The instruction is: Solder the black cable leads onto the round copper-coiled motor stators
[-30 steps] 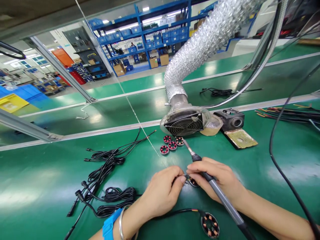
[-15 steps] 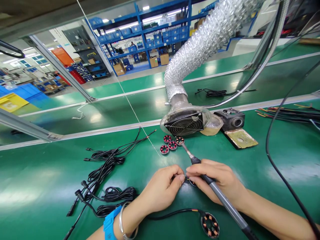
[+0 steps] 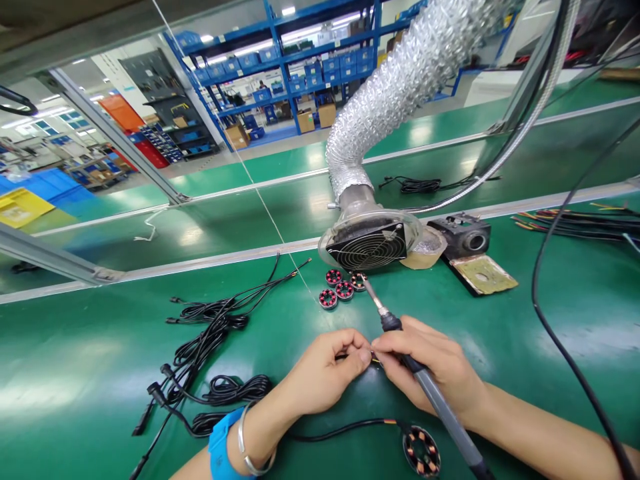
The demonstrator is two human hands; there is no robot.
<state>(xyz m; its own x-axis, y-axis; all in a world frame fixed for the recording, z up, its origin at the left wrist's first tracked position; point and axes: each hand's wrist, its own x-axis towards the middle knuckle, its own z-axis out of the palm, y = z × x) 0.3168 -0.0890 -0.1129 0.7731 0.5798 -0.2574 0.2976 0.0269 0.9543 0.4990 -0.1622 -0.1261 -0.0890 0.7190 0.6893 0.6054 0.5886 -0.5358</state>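
Both grips pinch a thin wire end (image 3: pixel 373 358) between them, left hand (image 3: pixel 325 373) fingertip-tight, right hand (image 3: pixel 430 370) also clasping a soldering iron (image 3: pixel 425 383).

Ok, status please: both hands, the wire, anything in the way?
Left hand pinches thin wire. Right hand pinches it too, grey-handled soldering iron in grip. Nothing blocks; small red stators beyond.

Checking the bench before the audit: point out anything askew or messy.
The black cables lie in a loose tangle left of the left hand. The soldering iron rests across the right hand, tip pointing away. Nothing looks spilled.
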